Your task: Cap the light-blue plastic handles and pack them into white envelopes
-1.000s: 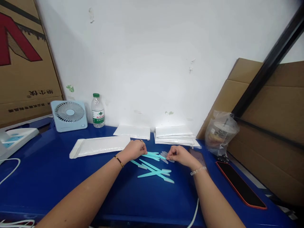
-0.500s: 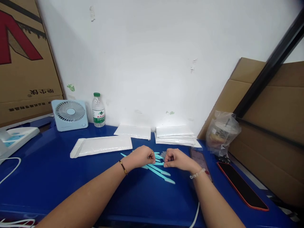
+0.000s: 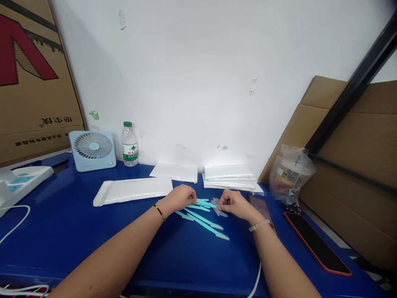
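Where the teal sticks (image 3: 204,221) lie fanned on the blue tabletop (image 3: 77,231), the left hand (image 3: 179,198) is curled closed, pinching their far ends. The right hand (image 3: 233,203) pinches at the clear caps (image 3: 221,212) just beside them. White padded envelopes (image 3: 133,189) lie farther back, and a phone (image 3: 316,244) lies at the right.

A scuffed white wall (image 3: 192,74) rises at 12 o'clock behind the blue bench (image 3: 62,231), with a printed cardboard box (image 3: 31,103) at 10 o'clock and flattened cardboard (image 3: 350,165) under a black bar (image 3: 350,87) at 3 o'clock.
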Tool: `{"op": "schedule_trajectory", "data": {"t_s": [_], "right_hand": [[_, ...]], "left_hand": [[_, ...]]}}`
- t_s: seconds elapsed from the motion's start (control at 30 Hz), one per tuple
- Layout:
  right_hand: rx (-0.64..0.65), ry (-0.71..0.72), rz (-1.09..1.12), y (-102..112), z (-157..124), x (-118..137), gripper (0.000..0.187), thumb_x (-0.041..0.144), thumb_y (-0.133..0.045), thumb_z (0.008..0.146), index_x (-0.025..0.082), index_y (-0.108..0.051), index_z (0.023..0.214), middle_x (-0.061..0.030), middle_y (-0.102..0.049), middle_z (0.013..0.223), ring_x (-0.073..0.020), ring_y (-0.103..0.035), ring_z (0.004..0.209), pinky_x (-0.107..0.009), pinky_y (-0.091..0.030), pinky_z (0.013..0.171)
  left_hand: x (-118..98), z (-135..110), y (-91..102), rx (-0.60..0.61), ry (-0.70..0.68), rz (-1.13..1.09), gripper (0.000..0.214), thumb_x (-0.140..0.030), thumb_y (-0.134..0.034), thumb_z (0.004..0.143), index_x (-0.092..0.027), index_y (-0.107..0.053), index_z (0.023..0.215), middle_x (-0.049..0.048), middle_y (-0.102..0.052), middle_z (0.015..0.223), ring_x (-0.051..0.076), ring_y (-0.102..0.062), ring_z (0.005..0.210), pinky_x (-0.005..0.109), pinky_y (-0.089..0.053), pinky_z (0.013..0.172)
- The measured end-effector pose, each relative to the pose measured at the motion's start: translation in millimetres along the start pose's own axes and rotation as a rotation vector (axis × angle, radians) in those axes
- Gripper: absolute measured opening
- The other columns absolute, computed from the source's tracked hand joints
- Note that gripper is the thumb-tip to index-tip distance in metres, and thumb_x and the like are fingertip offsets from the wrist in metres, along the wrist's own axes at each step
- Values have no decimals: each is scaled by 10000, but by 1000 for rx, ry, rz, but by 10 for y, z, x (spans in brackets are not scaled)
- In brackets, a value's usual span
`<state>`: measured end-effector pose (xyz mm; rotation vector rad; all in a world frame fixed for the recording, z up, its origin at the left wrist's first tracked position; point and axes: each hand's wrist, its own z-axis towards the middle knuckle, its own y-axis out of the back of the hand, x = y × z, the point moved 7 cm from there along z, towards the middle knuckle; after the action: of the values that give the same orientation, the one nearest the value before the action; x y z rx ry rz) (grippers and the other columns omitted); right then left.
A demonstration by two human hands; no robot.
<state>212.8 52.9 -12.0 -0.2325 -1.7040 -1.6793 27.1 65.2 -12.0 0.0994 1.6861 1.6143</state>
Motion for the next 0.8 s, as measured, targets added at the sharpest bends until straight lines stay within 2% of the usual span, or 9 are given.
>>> {"op": "schedule_trajectory", "data": {"t_s": [0.1,0.2,0.27,0.33,0.4,0.47,0.67,0.73,0.8], "right_hand": [[-24,16,-63,53,-25,33,282,446,-701,656,173,-680,724,-25,-610,781,-156,-535,701,-267,-381,640],[118,94,-123,-55,-77,164,267,452,-729,629,202,-684,711,-7,-595,793,-165,-526,734,-296,-365,711],[252,144,-167,-179,-123,253,247,437,-750,613,212,-676,684,10,-582,769,-163,-519,743,-320,-344,769],[310,169,-194,-254,-145,303,216,396,-751,630,206,-659,674,25,-575,755,-143,-513,718,-338,-321,812],[284,170,-196,-257,-131,304,186,358,-730,666,194,-643,681,28,-575,762,-122,-502,682,-333,-319,813],[218,151,-193,-206,-100,257,164,339,-713,686,192,-642,692,21,-578,773,-123,-498,679,-312,-331,780],[52,36,-217,46,-86,133,159,348,-714,666,198,-663,673,-14,-572,774,-165,-504,714,-284,-353,688],[87,54,-209,43,-129,212,222,403,-749,614,208,-675,689,-15,-576,785,-179,-512,736,-298,-357,707],[213,113,-202,-61,-192,329,246,423,-774,570,214,-677,657,-3,-578,766,-180,-521,737,-324,-353,762]], "left_hand": [[83,-7,57,-41,40,37,142,-280,-611,715,-202,-684,809,18,-670,814,150,-585,735,215,-371,585],[21,-32,71,-66,-1,48,182,-341,-648,695,-214,-684,820,19,-651,853,156,-581,771,216,-374,598],[-97,-53,-1,2,-84,17,217,-406,-653,696,-223,-695,806,16,-651,879,152,-583,784,211,-378,605],[-209,-75,-97,90,-157,-9,241,-433,-659,693,-227,-704,809,11,-661,868,144,-586,764,207,-377,600],[-252,-79,-166,143,-163,-17,211,-401,-651,711,-215,-704,795,8,-672,806,132,-584,708,205,-369,578],[-228,-60,-177,144,-125,-18,190,-375,-630,735,-202,-700,768,8,-677,760,124,-578,661,205,-358,551],[-58,-9,31,12,-27,81,200,-382,-647,717,-218,-707,816,20,-677,812,159,-585,745,225,-358,597],[-66,-31,97,-32,-23,97,297,-446,-683,670,-229,-697,873,20,-662,838,174,-581,784,230,-359,609],[-142,-67,87,-16,-68,79,360,-506,-695,637,-233,-694,872,18,-651,846,174,-579,795,226,-362,608]]}}
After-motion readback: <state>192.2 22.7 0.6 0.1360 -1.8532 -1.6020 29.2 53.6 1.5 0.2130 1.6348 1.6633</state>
